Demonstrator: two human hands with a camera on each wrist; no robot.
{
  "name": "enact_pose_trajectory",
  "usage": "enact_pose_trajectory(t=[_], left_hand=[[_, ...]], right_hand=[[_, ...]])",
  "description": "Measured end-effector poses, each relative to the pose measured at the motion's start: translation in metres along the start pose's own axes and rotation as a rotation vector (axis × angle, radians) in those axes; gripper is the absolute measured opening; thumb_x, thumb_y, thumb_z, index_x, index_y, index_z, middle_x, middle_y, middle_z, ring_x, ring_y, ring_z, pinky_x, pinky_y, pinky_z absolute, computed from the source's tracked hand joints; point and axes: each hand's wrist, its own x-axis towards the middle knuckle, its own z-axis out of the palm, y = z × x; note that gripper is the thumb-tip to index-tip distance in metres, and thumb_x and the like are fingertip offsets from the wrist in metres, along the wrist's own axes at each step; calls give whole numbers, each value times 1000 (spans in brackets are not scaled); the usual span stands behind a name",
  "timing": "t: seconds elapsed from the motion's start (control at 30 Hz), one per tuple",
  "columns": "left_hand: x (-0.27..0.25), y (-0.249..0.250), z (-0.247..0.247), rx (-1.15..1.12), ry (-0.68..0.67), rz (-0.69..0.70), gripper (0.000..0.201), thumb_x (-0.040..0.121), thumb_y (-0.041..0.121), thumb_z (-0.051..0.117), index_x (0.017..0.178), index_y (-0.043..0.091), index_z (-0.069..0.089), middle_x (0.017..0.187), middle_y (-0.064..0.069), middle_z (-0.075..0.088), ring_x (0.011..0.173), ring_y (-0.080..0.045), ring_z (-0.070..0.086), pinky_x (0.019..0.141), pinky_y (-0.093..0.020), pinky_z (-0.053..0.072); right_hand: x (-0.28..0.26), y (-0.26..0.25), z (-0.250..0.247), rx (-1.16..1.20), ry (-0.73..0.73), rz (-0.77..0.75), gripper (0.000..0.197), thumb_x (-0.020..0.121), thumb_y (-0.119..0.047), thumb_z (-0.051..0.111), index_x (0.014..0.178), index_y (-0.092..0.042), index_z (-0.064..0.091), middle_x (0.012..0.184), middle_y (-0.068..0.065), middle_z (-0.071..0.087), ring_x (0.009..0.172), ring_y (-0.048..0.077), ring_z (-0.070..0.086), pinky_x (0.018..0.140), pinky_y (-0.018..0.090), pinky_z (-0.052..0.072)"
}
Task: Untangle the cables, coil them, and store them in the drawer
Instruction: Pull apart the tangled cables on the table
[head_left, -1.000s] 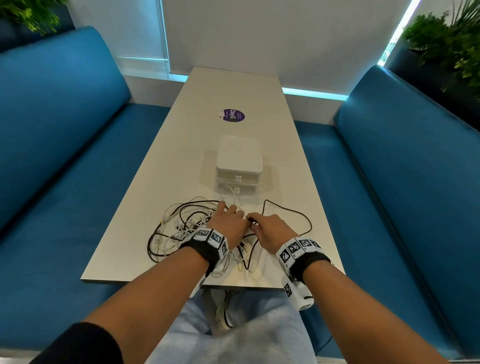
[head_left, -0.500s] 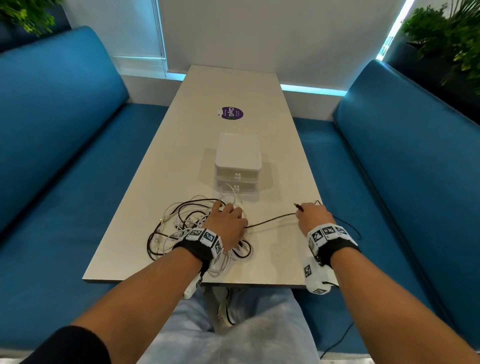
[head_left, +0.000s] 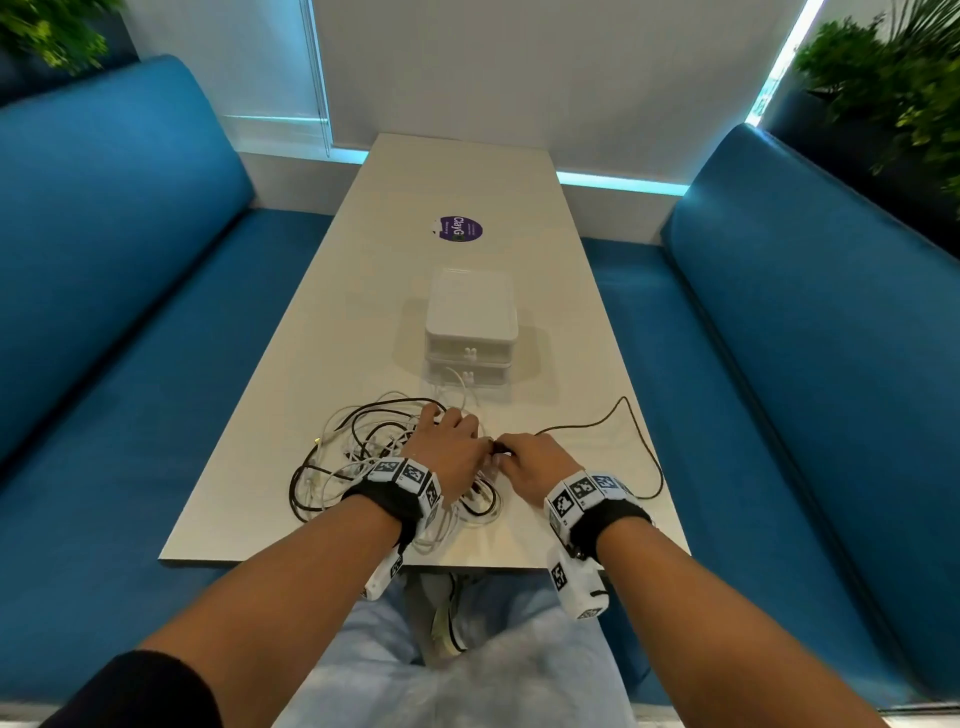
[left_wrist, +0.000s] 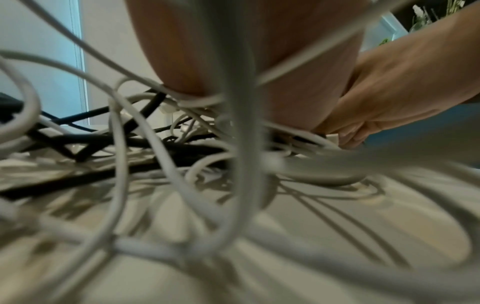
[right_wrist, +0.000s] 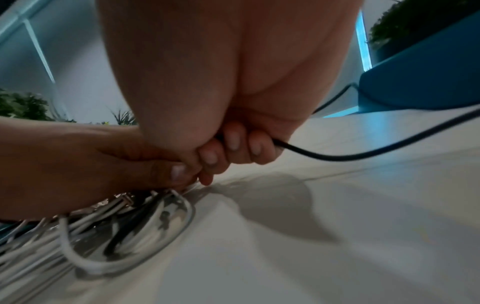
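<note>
A tangle of white and black cables (head_left: 374, 457) lies on the near end of the table (head_left: 519, 197). My left hand (head_left: 452, 441) rests on top of it, thumb and fingers pinching cables at its right edge. My right hand (head_left: 524, 457) sits knuckle to knuckle against it, fingers (right_wrist: 233, 142) curled round the black cable (right_wrist: 337, 157). That black cable (head_left: 631, 415) loops away to the right over the table and back behind my right wrist. The white two-drawer box (head_left: 471, 317) stands just beyond the tangle, both drawers closed. In the left wrist view, white cable loops (left_wrist: 241, 144) crowd the lens.
Blue bench seats (head_left: 130, 364) flank the table on both sides. A purple sticker (head_left: 460, 228) lies on the far half of the table. Potted plants (head_left: 893, 78) stand behind the right bench. My knees and a shoe (head_left: 447, 623) are below the near edge.
Half a second ago my right hand had drawn the black cable out to the right. It has come back against my left hand, leaving a slack black loop on the right of the table.
</note>
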Motion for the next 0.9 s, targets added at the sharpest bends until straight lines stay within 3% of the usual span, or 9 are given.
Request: enact_pose_trajectory(t=[0.17,0.3,0.53,0.6,0.7,0.73,0.8,0.9], left_hand=[[-2,-2,2,3,53,39,31,101,39,36,123,29,55,119,-3,54,118,-29,44,108,-56,22],[-2,-4,0,-29,31,31,34,98,43,36,117,32,61,116,0,55,117,-27,44,109,-56,20],[1,-3,-6,-51,-7,30,32,99,44,37,114,34,63,112,1,58,115,-27,45,110,-57,18],[2,-2,-7,-34,3,35,29,99,41,39,112,32,64,110,1,59,114,-28,46,109,-57,19],[4,0,-7,4,7,58,28,99,37,40,111,30,64,111,0,60,116,-29,46,108,-56,18],[6,1,-8,11,4,67,28,99,34,41,113,28,64,111,0,60,118,-29,46,109,-56,17],[8,1,-13,19,-8,85,29,96,27,45,118,25,63,115,-1,60,124,-27,43,113,-55,14],[10,4,-17,30,-1,126,33,90,15,52,123,17,60,124,-3,57,132,-24,39,119,-51,9]], right_hand=[[1,12,-5,13,42,64,20,99,-29,49,94,-17,64,96,9,69,90,30,62,71,32,43],[1,26,-19,20,128,222,23,100,-28,49,103,-15,68,100,12,68,92,31,63,74,33,48],[-4,38,-24,-99,150,452,26,101,-31,44,108,-16,64,97,8,62,76,25,54,65,30,44],[-6,32,-20,-152,151,388,25,101,-27,41,115,-17,60,105,10,64,80,27,57,69,33,49],[-9,18,-14,-176,123,195,41,100,-31,43,141,-29,44,115,14,61,101,32,61,83,38,52],[-8,14,-12,-184,93,137,44,99,-33,44,142,-32,43,116,13,61,104,32,61,86,39,52],[-4,6,-7,-174,39,58,34,97,-37,46,130,-32,54,113,11,65,102,30,62,85,40,53],[1,1,-8,-111,43,58,25,99,-38,45,105,-22,64,100,10,69,93,30,63,78,40,53]])
